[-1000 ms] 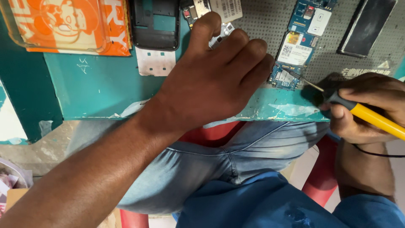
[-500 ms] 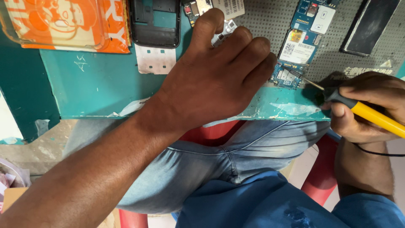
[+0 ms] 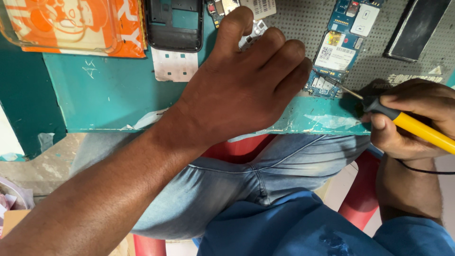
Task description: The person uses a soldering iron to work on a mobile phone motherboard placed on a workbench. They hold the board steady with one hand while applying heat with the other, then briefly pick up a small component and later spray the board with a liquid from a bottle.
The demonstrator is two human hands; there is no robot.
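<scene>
Yellow-handled soldering iron (image 3: 417,129), light and rigid, pinched pen-style in right hand (image 3: 407,121), tip beside fragile blue circuit board (image 3: 334,59); left hand (image 3: 241,90) curled loosely beside board, grasp indiscernible.

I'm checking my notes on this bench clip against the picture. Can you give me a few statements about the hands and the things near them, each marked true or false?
1. The right hand holds a yellow-handled tool. True.
2. The tool's tip points at the blue circuit board. True.
3. The left hand lies flat and open on the orange package. False: it is curled, well to the right of the package, resting by the board on the teal bench.
4. The black phone frame lies between the package and the left hand. True.
5. The circuit board is held up in the air by the left hand. False: it lies on the grey perforated mat.
</scene>
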